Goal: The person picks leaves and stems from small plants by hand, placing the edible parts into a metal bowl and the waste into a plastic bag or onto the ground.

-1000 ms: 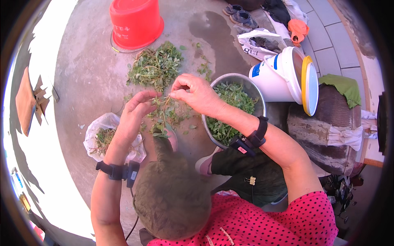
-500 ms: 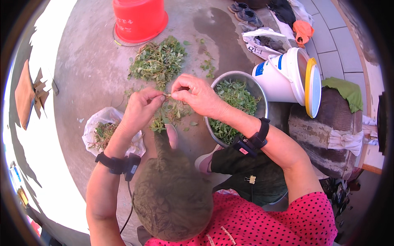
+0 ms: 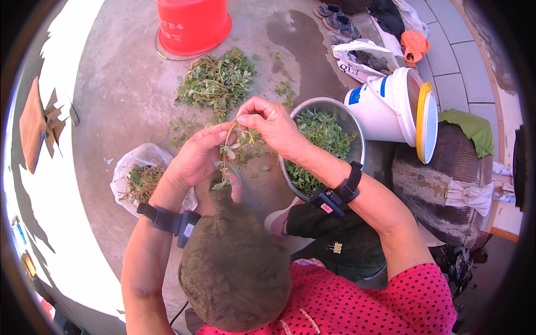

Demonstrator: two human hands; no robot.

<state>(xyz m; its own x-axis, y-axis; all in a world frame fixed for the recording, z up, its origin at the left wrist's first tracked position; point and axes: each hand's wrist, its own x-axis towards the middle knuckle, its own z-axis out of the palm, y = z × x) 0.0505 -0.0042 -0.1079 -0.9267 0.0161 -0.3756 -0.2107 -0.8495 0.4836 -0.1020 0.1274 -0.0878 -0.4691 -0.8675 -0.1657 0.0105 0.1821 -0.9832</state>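
In front of me, my right hand (image 3: 272,127) pinches the upper end of a leafy green sprig (image 3: 226,151) between thumb and fingertips. My left hand (image 3: 200,153) has its fingers closed on the same stem, just left of and slightly below the right fingertips. The sprig's leafy part hangs down beside the left hand. Beyond both hands lies a heap of similar greens (image 3: 218,81) on the concrete floor. By my right wrist stands a metal basin (image 3: 361,148) of picked greens (image 3: 321,139). Left of my left hand, a white plastic bag (image 3: 120,176) holds stems and scraps (image 3: 142,181).
An upside-down red bucket (image 3: 192,25) stands beyond the heap. A white bucket (image 3: 382,106) with a yellow-rimmed end lies on its side at right, near a dark woven bundle (image 3: 432,178). Shoes (image 3: 338,22) and an orange bag (image 3: 414,46) sit far right.
The sprig now hangs down by my left hand, where before the hands met fingertip to fingertip. My left hand has turned and opened out a little; the right has shifted slightly.
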